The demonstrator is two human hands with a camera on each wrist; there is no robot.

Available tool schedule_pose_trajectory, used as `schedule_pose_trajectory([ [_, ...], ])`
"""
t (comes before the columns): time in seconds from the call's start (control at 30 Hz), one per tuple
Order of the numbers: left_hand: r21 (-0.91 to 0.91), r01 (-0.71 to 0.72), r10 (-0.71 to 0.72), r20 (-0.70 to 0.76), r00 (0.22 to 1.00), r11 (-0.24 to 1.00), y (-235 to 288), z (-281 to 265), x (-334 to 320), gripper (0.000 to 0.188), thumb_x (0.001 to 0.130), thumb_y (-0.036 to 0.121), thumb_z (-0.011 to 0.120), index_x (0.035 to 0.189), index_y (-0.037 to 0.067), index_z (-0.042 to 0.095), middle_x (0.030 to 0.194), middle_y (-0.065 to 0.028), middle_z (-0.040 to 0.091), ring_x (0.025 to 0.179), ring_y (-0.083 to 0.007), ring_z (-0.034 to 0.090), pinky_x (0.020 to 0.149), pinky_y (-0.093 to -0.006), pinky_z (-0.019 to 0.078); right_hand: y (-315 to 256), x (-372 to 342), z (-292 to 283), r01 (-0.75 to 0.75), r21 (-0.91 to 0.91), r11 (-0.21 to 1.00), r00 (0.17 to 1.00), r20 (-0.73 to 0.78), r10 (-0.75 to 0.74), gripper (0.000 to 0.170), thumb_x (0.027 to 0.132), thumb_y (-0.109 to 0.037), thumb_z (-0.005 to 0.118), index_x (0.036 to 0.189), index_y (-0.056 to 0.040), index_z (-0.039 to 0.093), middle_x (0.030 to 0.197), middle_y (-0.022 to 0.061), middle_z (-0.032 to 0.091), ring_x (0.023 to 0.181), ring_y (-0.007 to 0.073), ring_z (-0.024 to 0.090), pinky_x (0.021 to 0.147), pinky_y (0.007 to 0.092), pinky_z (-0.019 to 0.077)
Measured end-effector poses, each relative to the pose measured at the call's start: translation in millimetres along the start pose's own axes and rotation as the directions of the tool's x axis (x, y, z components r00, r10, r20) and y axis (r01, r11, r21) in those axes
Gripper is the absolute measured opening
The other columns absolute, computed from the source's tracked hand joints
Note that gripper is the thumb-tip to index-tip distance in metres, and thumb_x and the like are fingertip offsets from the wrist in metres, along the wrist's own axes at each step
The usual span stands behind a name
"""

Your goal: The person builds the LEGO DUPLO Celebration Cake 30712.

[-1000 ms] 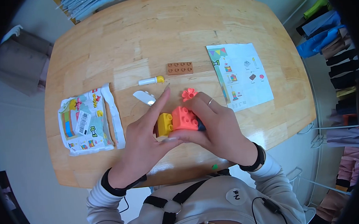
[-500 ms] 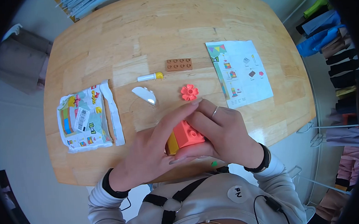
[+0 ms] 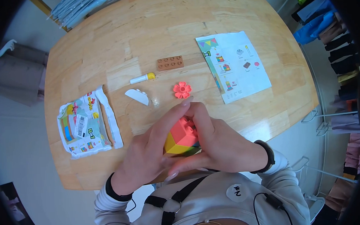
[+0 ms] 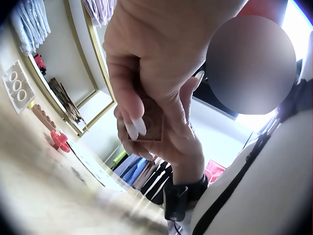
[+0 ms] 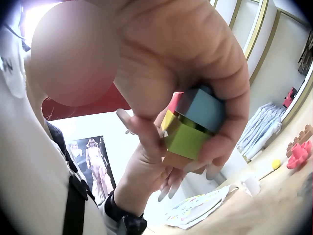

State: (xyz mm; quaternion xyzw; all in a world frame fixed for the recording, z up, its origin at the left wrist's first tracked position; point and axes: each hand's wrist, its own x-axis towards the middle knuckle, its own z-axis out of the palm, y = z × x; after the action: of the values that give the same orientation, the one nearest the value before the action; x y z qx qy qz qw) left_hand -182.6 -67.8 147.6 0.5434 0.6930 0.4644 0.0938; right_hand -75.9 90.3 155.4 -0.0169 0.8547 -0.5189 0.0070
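Between both hands, above the table's near edge, is a block stack with a coral brick [image 3: 180, 133] over a yellow brick [image 3: 178, 148]. The left hand [image 3: 143, 153] grips it from the left, the right hand [image 3: 226, 146] from the right. In the right wrist view a blue brick [image 5: 201, 110] sits above a lime green brick [image 5: 187, 141], with a brown piece [image 5: 175, 160] below. The left wrist view shows the brown underside [image 4: 149, 128] with fingers round it. A coral flower piece [image 3: 182, 90] lies just beyond the hands.
Farther back lie a brown brick [image 3: 170, 63], a white and yellow candle piece [image 3: 142, 78] and a white rounded piece [image 3: 137, 97]. An opened bag [image 3: 85, 125] is at the left, an instruction sheet [image 3: 243, 76] at the right.
Both hands have drawn the stack nearer the body and tilted it, so its yellow side shows more. The head view has shifted; the loose pieces have stayed put.
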Motion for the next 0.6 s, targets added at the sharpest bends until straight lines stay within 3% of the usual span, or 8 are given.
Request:
schedule_pose_trajectory([
  [0.1, 0.069, -0.018, 0.012, 0.079, 0.997, 0.997, -1.9, -3.8, 1.6, 0.085, 0.071, 0.024, 0.082, 0.143, 0.006, 0.039, 0.139, -0.0126, 0.053, 0.108, -0.0332, 0.064, 0.086, -0.0363, 0.057, 0.4, -2.7, 1.4, -0.013, -0.044, 0.999, 1.0, -0.016, 0.012, 0.103, 0.069, -0.045, 0.084, 0.132, 0.005, 0.02, 0.117, 0.0279, 0.053, 0.103, 0.0417, 0.061, 0.082, 0.0401, 0.051],
  [0.2, 0.022, -0.037, 0.035, 0.094, 0.995, 0.999, -3.3, -5.6, 2.1, 0.084, 0.07, 0.024, 0.082, 0.142, 0.006, 0.042, 0.136, -0.0147, 0.055, 0.1, -0.032, 0.067, 0.082, -0.0367, 0.0576, 11.2, -1.5, 5.1, 0.046, 0.129, 0.991, 0.998, 0.028, -0.05, 0.118, 0.064, -0.048, 0.086, 0.139, 0.0048, 0.012, 0.14, 0.0299, 0.035, 0.123, 0.041, 0.05, 0.098, 0.0421, 0.0448],
  [0.27, 0.039, -0.064, 0.06, 0.103, 0.993, 0.997, -4.9, -8.9, 2.1, 0.082, 0.069, 0.024, 0.084, 0.139, 0.006, 0.047, 0.134, -0.0132, 0.057, 0.095, -0.0297, 0.067, 0.077, -0.0349, 0.0571, 20.5, 3.4, 10.8, 0.284, 0.371, 0.884, 0.957, -0.052, -0.285, 0.137, 0.058, -0.05, 0.088, 0.147, 0.0011, -0.002, 0.152, 0.0277, 0.012, 0.138, 0.0396, 0.033, 0.11, 0.0456, 0.0335],
  [0.37, 0.172, -0.002, -0.018, 0.111, 0.994, 0.985, -11.4, -20.7, -6.7, 0.08, 0.068, 0.025, 0.085, 0.137, 0.005, 0.05, 0.129, -0.0151, 0.06, 0.095, -0.0293, 0.067, 0.077, -0.031, 0.0556, 12.8, 4.5, 12.0, 0.378, 0.397, 0.836, 0.926, -0.155, -0.345, 0.132, 0.066, -0.036, 0.089, 0.149, -0.0007, -0.007, 0.151, 0.031, 0.014, 0.137, 0.0437, 0.03, 0.112, 0.0473, 0.0293],
  [0.43, 0.12, 0.042, -0.058, 0.127, 0.99, 0.992, -12.3, -21.5, -9.1, 0.074, 0.075, 0.021, 0.081, 0.138, 0.003, 0.047, 0.13, -0.0182, 0.058, 0.105, -0.0296, 0.065, 0.086, -0.0301, 0.0528, 5.6, 10.5, 13.4, 0.385, 0.391, 0.836, 0.921, -0.226, -0.318, 0.123, 0.065, -0.027, 0.089, 0.151, -0.0012, 0.005, 0.151, 0.0307, 0.018, 0.135, 0.0443, 0.036, 0.11, 0.0474, 0.0337],
  [0.5, -0.047, 0.128, -0.134, -0.157, 0.979, 0.991, -20.5, -11.3, -13.6, 0.067, 0.085, 0.013, 0.071, 0.142, 0.0, 0.039, 0.139, -0.0205, 0.05, 0.121, -0.0301, 0.056, 0.099, -0.0347, 0.0466, 4.2, 16.9, 21.2, 0.343, -0.233, 0.91, 0.844, -0.349, -0.407, 0.095, 0.072, -0.017, 0.078, 0.148, -0.0017, 0.025, 0.146, 0.0307, 0.029, 0.131, 0.0424, 0.042, 0.107, 0.0476, 0.0398],
  [0.53, -0.106, 0.225, -0.237, -0.123, 0.964, 0.969, -20.0, -11.9, -15.7, 0.066, 0.089, 0.01, 0.062, 0.146, -0.001, 0.03, 0.149, -0.0186, 0.039, 0.133, -0.0294, 0.045, 0.107, -0.0388, 0.039, 10.1, 21.4, 25.4, 0.354, -0.448, 0.821, 0.763, -0.369, -0.531, 0.068, 0.077, -0.011, 0.063, 0.14, 0.0028, 0.042, 0.134, 0.029, 0.046, 0.122, 0.0387, 0.052, 0.099, 0.0444, 0.0476],
  [0.6, -0.184, 0.279, -0.295, -0.067, 0.953, 0.943, -15.0, -8.5, -16.0, 0.068, 0.088, 0.009, 0.062, 0.146, -0.001, 0.028, 0.15, -0.0183, 0.037, 0.135, -0.0291, 0.041, 0.109, -0.0393, 0.0371, 11.1, 15.5, 25.3, 0.308, -0.496, 0.812, 0.786, -0.348, -0.511, 0.062, 0.079, -0.012, 0.06, 0.137, 0.0057, 0.043, 0.129, 0.0275, 0.051, 0.118, 0.0369, 0.055, 0.097, 0.0425, 0.0493],
])
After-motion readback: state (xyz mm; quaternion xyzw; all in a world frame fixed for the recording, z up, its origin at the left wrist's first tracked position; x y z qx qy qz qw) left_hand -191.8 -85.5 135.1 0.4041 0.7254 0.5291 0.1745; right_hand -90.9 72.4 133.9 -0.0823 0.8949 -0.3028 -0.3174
